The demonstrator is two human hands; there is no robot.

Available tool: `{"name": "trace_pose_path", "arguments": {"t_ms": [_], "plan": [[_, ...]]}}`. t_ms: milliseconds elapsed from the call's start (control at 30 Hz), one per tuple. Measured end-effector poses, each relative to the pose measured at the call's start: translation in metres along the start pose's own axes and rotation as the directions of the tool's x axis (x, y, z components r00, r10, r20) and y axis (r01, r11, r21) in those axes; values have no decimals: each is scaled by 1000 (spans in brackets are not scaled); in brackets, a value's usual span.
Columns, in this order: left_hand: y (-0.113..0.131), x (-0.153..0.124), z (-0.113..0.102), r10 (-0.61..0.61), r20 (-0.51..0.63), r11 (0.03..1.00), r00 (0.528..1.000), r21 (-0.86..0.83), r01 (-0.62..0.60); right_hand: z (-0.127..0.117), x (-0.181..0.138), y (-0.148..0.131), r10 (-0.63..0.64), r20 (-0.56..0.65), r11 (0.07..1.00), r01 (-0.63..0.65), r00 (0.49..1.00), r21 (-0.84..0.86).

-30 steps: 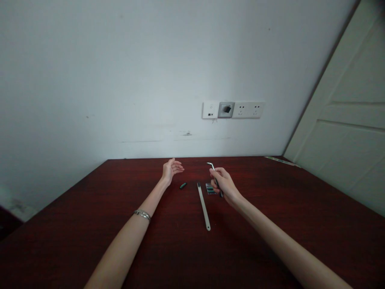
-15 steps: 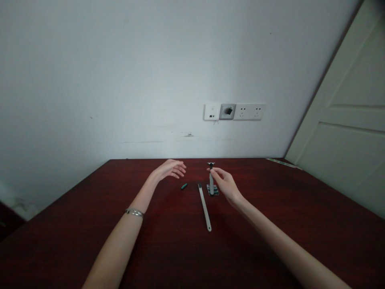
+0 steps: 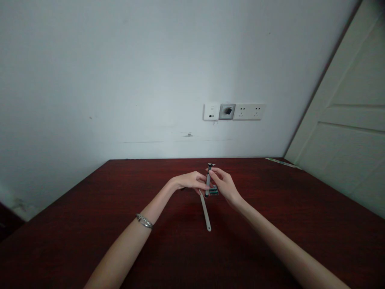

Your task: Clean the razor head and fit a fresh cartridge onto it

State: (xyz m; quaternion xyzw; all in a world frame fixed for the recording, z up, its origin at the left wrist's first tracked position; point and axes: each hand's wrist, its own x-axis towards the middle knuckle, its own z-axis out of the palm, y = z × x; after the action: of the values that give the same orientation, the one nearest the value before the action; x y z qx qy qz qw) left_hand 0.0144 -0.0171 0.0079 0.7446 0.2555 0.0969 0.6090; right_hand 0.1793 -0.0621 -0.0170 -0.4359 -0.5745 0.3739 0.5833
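Note:
My right hand (image 3: 224, 184) pinches a razor (image 3: 208, 177) near its head and holds it upright over the dark red table (image 3: 90, 224). My left hand (image 3: 191, 180) has its fingers closed on the razor's lower handle. Behind the razor's foot a small green blade cartridge pack (image 3: 214, 192) lies on the table. A long white strip (image 3: 205, 212) lies on the table just in front of both hands. My left wrist wears a silver bracelet (image 3: 144, 220).
A white wall with a row of sockets (image 3: 234, 111) stands behind the table. A pale door (image 3: 345, 116) is at the right. A thin light object (image 3: 281, 161) lies at the table's far right corner.
My left hand moved right from open above the table and closed on the razor's handle, covering the small dark piece. My right hand turned the razor upright and kept its hold.

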Motion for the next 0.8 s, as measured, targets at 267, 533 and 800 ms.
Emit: {"name": "trace_pose_path", "arguments": {"t_ms": [267,533,800], "plan": [[3,-4,-4,14,-66,1000,998,-23,-15,-4,1,-5,127,2,980,-126,992,151],[14,-23,-24,5,-171,999,985,-37,-12,-18,-1,16,214,236,804,-33,948,-594],[15,-25,-26,-10,-191,999,982,-36,3,11,-31,6,227,248,338,163,942,-927]]}}
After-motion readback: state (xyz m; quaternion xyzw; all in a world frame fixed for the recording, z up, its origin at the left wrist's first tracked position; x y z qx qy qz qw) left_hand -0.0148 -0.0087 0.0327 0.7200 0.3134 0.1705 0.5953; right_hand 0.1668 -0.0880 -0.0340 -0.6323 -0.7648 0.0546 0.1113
